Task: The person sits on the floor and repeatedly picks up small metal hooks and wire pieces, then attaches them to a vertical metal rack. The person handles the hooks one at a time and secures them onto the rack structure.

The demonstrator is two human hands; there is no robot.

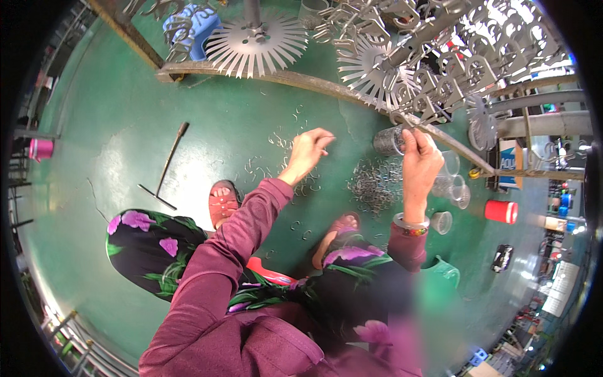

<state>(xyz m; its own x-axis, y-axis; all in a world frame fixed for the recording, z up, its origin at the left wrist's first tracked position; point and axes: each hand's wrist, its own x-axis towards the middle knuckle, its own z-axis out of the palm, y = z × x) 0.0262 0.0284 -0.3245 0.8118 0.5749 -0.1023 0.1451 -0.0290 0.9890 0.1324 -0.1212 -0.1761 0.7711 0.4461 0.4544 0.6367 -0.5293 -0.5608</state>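
One metal piece [398,116], low on the rack [314,83] at the right hand's [422,151] bunched fingertips, is probably light, stiff, slick, best pinched by its rim; left hand [308,152] well apart, fingers curled, either grip unclear.

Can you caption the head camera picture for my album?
Right hand near silvery metal parts, left hand above a green floor scattered with small metal pieces.
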